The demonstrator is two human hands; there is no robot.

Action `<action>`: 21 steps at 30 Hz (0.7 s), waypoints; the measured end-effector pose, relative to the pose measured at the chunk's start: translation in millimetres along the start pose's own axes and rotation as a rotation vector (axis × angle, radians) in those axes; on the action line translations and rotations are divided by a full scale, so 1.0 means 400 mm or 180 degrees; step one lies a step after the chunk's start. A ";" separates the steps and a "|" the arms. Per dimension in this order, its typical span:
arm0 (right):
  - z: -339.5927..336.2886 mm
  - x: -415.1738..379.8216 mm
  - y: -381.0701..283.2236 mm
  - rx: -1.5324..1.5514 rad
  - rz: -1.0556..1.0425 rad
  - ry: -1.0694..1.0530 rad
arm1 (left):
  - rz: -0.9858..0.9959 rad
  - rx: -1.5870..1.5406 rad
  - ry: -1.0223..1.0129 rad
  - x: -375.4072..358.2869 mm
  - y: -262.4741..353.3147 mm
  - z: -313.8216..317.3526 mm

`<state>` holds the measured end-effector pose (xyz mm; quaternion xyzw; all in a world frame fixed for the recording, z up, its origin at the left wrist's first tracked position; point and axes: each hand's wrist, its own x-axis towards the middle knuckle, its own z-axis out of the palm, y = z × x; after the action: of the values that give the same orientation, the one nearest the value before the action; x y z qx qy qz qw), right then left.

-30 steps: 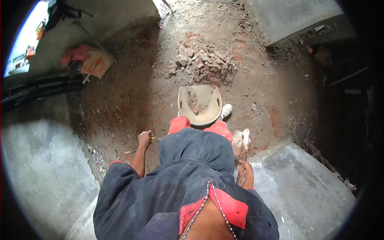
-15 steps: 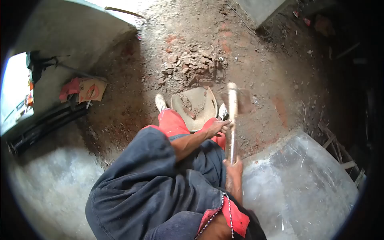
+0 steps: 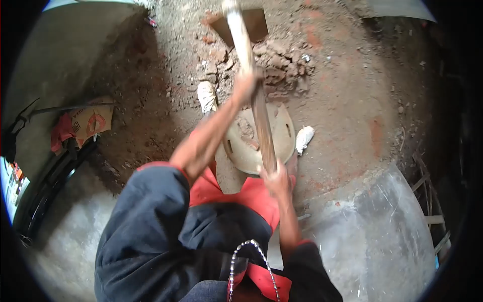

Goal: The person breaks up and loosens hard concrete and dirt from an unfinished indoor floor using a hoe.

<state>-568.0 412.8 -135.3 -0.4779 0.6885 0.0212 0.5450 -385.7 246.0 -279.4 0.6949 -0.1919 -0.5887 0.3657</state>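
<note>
A hoe with a wide flat blade [image 3: 254, 27] and a long wooden handle [image 3: 262, 121] stretches out in front of me. My left hand [image 3: 246, 86] is closed around the handle's middle, while my right hand [image 3: 275, 180] grips its near end. The blade is over the far part of a heap of broken soil [image 3: 282, 70]; motion blur hides whether it touches. Under the handle, between my feet, lies a pale pan [image 3: 287, 143] with slots in its rim and some soil inside.
Smooth concrete slabs [image 3: 362, 226] lie on the right and lower left. A printed cardboard piece [image 3: 95, 121], red cloth [image 3: 61, 132] and black bars [image 3: 55, 186] are at the left. Wooden pieces [image 3: 427, 196] stand at the far right. Loose dirt covers the ground.
The hoe has swung from my right side forward over the soil heap. My left hand has moved forward with the handle; the right hand has come up and left.
</note>
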 end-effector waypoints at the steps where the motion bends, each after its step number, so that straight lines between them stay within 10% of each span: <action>1: 0.040 0.123 0.004 0.0688 -0.0573 -0.0134 | -0.0280 -0.0279 -0.0256 0.128 0.017 -0.030; 4: 0.113 0.414 -0.111 0.1279 0.0061 -0.0633 | -0.0591 0.0118 0.0009 0.389 -0.002 -0.052; 5: 0.139 0.477 -0.153 0.1556 0.0027 -0.0646 | 0.0195 0.2275 -0.0290 0.467 -0.024 -0.079; 7: 0.187 0.528 -0.174 0.2411 0.0168 -0.0972 | 0.0255 0.2359 -0.0358 0.551 -0.038 -0.116; 8: 0.210 0.523 -0.169 0.3004 0.0360 -0.1285 | -0.0535 0.0334 0.0006 0.563 -0.049 -0.127; 13: 0.281 0.375 -0.041 0.2315 0.0540 -0.1128 | 0.0351 0.2954 -0.0763 0.376 -0.139 -0.149; 21: 0.238 0.068 0.153 0.1778 0.1097 -0.1146 | -0.1243 0.1748 0.0103 0.006 -0.295 -0.062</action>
<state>-538.7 481.2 -225.0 -0.1765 0.6313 0.0078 0.7552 -380.6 329.2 -366.7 0.8003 -0.2008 -0.5629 0.0481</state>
